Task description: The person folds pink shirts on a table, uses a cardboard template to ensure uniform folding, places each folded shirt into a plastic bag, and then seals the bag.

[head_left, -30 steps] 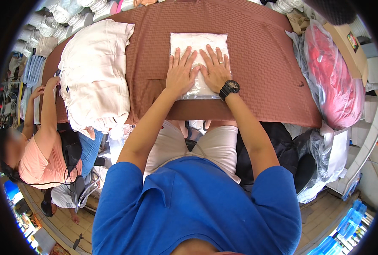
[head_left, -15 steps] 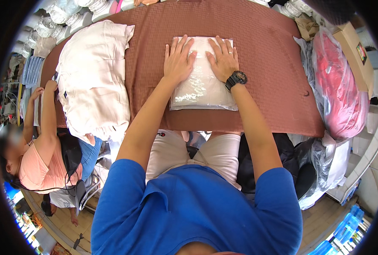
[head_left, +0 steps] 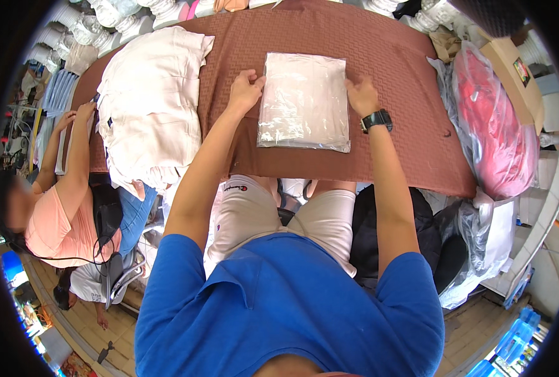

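A flat, clear plastic bag with a folded off-white garment inside [head_left: 304,103] lies on the brown cloth-covered table in front of me. At its left edge is my left hand [head_left: 247,91], fingers loosely bent and a little apart, fingertips close to the plastic. My right hand [head_left: 362,97], below a black wristwatch [head_left: 377,120], is beside the right edge with its fingers partly hidden. Neither hand appears to grip the bag. To the left, a large pile of off-white garments [head_left: 151,100] covers part of the table.
A red bundle in clear plastic [head_left: 493,125] and a cardboard box [head_left: 512,75] stand at the right. Another person in a peach top [head_left: 72,217] sits at the left, hands by the pile. A black bag [head_left: 392,232] rests below the brown table [head_left: 392,50].
Both hands have lifted off the top of the bagged garment and moved outward to its left and right edges. The whole view has shifted slightly.
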The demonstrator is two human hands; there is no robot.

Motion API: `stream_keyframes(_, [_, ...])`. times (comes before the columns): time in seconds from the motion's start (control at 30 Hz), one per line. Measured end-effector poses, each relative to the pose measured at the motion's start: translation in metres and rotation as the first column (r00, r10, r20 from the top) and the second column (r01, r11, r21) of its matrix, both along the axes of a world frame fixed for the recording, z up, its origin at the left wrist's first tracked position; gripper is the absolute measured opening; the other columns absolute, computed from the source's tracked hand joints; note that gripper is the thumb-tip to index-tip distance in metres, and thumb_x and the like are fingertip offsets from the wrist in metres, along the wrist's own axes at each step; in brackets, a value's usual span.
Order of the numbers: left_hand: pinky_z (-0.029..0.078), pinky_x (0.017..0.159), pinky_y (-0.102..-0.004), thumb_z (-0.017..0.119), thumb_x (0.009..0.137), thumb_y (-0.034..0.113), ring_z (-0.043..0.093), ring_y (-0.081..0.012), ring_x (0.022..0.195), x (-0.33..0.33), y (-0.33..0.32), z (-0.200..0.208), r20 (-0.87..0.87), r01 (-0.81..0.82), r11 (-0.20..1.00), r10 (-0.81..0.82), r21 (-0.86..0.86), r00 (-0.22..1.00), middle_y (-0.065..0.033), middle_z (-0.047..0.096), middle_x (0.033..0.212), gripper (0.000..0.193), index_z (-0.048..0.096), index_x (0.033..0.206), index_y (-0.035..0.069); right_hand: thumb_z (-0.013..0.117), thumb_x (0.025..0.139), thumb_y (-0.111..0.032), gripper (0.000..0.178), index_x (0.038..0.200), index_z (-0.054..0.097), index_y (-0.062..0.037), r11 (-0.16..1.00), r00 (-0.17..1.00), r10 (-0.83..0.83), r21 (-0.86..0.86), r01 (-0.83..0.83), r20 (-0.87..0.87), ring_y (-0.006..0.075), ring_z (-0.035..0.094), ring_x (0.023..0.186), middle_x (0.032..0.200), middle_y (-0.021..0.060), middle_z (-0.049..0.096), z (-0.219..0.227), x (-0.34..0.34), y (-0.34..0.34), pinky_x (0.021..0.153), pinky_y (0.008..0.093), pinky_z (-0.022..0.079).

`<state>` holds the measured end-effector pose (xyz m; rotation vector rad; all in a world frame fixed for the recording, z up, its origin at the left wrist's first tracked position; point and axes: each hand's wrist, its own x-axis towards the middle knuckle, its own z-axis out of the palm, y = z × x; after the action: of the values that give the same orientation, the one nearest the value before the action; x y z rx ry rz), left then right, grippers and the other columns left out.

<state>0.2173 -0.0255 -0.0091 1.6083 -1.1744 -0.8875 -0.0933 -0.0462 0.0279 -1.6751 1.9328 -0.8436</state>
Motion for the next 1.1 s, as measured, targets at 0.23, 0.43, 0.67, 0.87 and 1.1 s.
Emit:
stream_keyframes(0.23, [0.056,0.085,-0.0449,0.073,0.083,0.023,0.070,-0.0384,0.094,-0.013,-0.003,0.009,0.358,0.036,0.996,-0.063,0.082,0.932,-0.0257,0.071,0.099,0.032,0.071,0.101,-0.004,0.077,0.077,-0.037,0.045,0.104,0.073,-0.0014,0.990,0.991,-0.128,0.055,0.130,-0.046,0.0372,0.069,0.101,0.103,0.0242,0.072,-0.017,0.015,0.006,0.090,0.0428,0.054])
stream_keyframes(0.43, [0.054,0.089,-0.0484,0.066,0.087,0.019,0.067,-0.0426,0.101,-0.012,-0.010,0.008,0.557,-0.029,0.990,-0.053,0.138,0.829,-0.0279,0.069,0.106,0.025,0.072,0.094,-0.003,0.077,0.079,-0.029,0.029,0.095,0.077,-0.0046,0.979,0.995,-0.097,0.181,0.089,0.033,0.0295,0.072,0.093,0.098,0.0180,0.075,-0.012,0.015,0.000,0.086,0.0375,0.055])
stream_keyframes(0.67, [0.053,0.088,-0.0513,0.063,0.091,0.021,0.065,-0.0455,0.103,-0.020,0.007,0.007,0.631,-0.035,0.998,-0.009,0.056,0.776,-0.0292,0.066,0.109,0.029,0.065,0.103,-0.006,0.071,0.084,-0.032,0.034,0.100,0.075,-0.0021,0.977,0.996,-0.008,0.212,0.026,-0.085,0.0360,0.070,0.101,0.102,0.0227,0.073,-0.013,0.019,0.006,0.091,0.0424,0.054])
stream_keyframes(0.87, [0.053,0.092,-0.0479,0.061,0.091,0.016,0.062,-0.0425,0.112,-0.033,0.006,0.010,0.668,-0.011,0.994,-0.067,0.112,0.741,-0.0278,0.060,0.119,0.032,0.060,0.111,-0.008,0.065,0.085,-0.030,0.043,0.114,0.068,0.0020,0.961,0.992,0.005,0.274,0.029,-0.126,0.0419,0.064,0.112,0.122,0.0296,0.064,-0.022,0.009,-0.012,0.094,0.0462,0.053])
stream_keyframes(1.1, [0.052,0.092,-0.0497,0.060,0.093,0.020,0.060,-0.0445,0.112,-0.040,0.012,0.015,0.637,-0.015,0.998,-0.027,0.060,0.771,-0.0280,0.060,0.117,0.033,0.058,0.111,-0.007,0.070,0.086,-0.030,0.034,0.097,0.073,0.0021,0.993,0.991,0.034,0.114,-0.019,-0.131,0.0370,0.072,0.082,0.099,0.0234,0.073,-0.032,-0.002,-0.011,0.073,0.0434,0.055])
